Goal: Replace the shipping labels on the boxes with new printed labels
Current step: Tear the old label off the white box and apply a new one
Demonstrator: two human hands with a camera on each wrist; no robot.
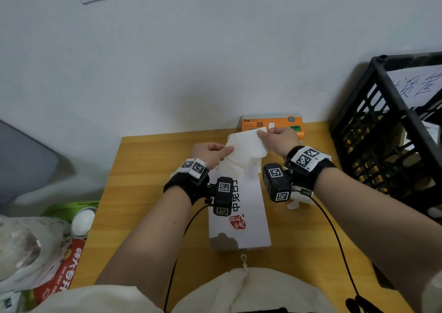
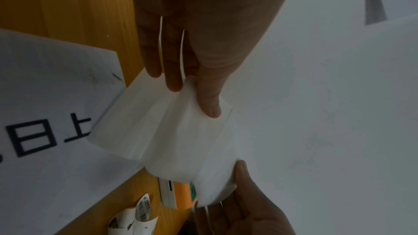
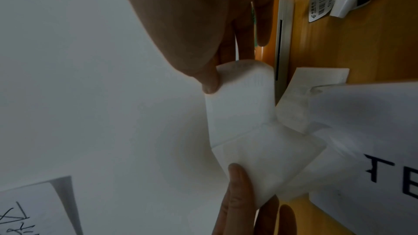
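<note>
Held aloft between both hands, just above the far end of the white box (image 1: 239,217) lying lengthwise on the counter (image 1: 148,193): the label sheet (image 1: 246,145), white and creased. Left hand (image 1: 210,153) pinching its near-left edge, thumb on top and fingers (image 2: 174,71) beneath; right hand (image 1: 279,140) pinching the far-right corner likewise. Sheet stretched roughly crosswise to the box's long axis, apparently splitting into label and backing. Box directly below and toward the body from both grips, so a short lowering probably enough, neither hand clearly nearer. Orange printer (image 1: 272,124) just beyond. Curled discarded labels (image 2: 133,221) lay beside the box.
</note>
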